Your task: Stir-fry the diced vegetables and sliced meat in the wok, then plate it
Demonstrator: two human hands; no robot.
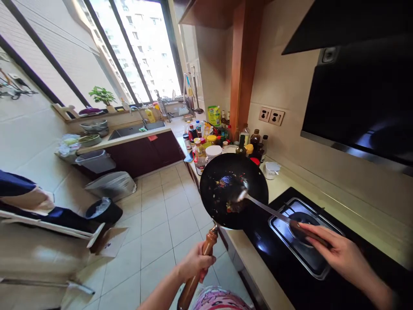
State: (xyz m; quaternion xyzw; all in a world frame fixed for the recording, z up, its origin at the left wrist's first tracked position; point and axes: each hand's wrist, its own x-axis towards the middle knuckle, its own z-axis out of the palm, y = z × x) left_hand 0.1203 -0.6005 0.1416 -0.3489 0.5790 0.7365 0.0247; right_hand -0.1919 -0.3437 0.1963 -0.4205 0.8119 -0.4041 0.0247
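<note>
My left hand [197,261] is wrapped round the brown wooden handle of a black wok [222,168]. The wok is lifted and tilted toward me, its inside facing my view. Small bits of chopped food [230,206], some reddish, cling to its surface. In my right hand [338,249] is a spatula [267,209] with a metal shaft and a wooden grip. Its silvery head rests in or just over the lower right part of the wok; contact is hard to tell.
Right of the wok lies a black gas stove [264,245] with a burner [303,226]. Bottles and jars [213,151] crowd the counter behind, beside a small white tub [271,170]. A range hood [361,99] overhangs the right. The sink [129,131] is at the back left.
</note>
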